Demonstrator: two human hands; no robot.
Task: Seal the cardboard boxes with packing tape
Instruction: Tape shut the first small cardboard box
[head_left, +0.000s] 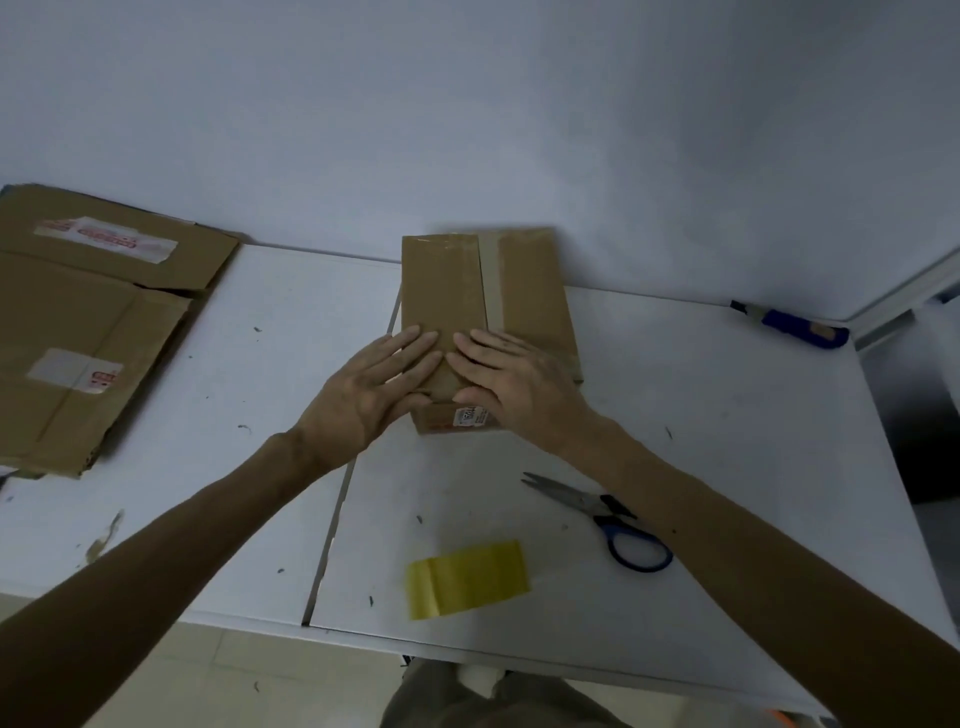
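Brown cardboard box (447, 291), closed, lying flat; near end of top directly under fingers (415, 345), grey strip running away beyond fingertips. Yellow packing tape (467, 579): wrist-side of fingers, well apart.

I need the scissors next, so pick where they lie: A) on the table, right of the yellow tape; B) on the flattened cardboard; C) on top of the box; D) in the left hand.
A: the scissors lie on the table, right of the yellow tape; the left hand and right hand press flat on the box.

Blue-handled scissors (597, 504) on the white table (727, 415), blue utility knife (795, 325) at its far edge
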